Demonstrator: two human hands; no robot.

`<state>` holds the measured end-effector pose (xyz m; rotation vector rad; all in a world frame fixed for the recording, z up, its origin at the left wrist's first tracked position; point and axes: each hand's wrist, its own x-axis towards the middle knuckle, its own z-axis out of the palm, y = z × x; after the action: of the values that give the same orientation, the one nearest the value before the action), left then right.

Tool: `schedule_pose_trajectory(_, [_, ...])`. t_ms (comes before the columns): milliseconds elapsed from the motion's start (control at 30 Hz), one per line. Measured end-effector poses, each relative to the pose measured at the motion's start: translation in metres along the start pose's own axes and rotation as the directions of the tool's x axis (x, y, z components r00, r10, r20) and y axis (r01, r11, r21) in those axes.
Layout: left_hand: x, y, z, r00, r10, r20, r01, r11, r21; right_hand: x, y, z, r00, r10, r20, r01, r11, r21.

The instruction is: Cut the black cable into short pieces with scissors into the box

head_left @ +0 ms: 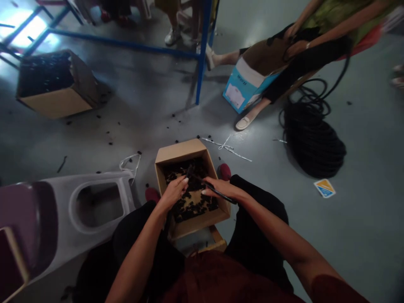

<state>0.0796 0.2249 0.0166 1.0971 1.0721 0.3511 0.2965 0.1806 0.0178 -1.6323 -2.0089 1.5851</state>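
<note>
An open cardboard box stands on the floor between my knees, holding many small black pieces. Both hands are over it. My right hand grips a length of black cable, whose end sticks out past my wrist. My left hand pinches a thin black piece with its fingertips, close to the cable's other end. I cannot tell if that piece is part of the cable. My fingers hide part of the box's contents.
A seated person's legs rest beside a blue-and-white carton. A coil of black cable lies on the floor. Another box of black pieces, a blue metal frame, a grey plastic shell and scattered black bits surround me.
</note>
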Motion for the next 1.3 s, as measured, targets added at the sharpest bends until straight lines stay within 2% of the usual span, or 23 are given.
schedule_pose_trajectory(100, [0.001, 0.010, -0.003, 1.000, -0.002, -0.005, 0.002, 0.998, 0.059, 0.006, 0.001, -0.008, 0.996, -0.079, 0.029, 0.078, 0.996, 0.036])
schedule_pose_trajectory(200, [0.005, 0.015, -0.003, 1.000, 0.015, 0.000, -0.014, 0.994, 0.107, 0.008, 0.007, -0.009, 0.993, -0.115, 0.008, 0.114, 0.990, 0.086])
schedule_pose_trajectory(433, [0.011, 0.007, -0.007, 0.991, -0.126, 0.046, 0.121, 0.989, 0.089, 0.014, 0.015, 0.000, 0.996, -0.090, 0.021, 0.089, 0.993, 0.075])
schedule_pose_trajectory(767, [0.012, 0.007, -0.006, 0.986, -0.163, -0.028, 0.165, 0.984, 0.068, 0.018, 0.011, -0.001, 0.994, -0.107, 0.008, 0.106, 0.993, 0.060])
schedule_pose_trajectory(1100, [0.009, 0.017, -0.004, 0.982, -0.185, -0.030, 0.187, 0.981, 0.060, 0.018, 0.018, 0.001, 0.994, -0.101, 0.039, 0.100, 0.995, 0.026])
schedule_pose_trajectory(1300, [0.007, 0.017, -0.003, 0.985, -0.171, -0.028, 0.172, 0.984, 0.055, 0.016, 0.020, 0.001, 0.994, -0.096, 0.049, 0.096, 0.995, 0.002])
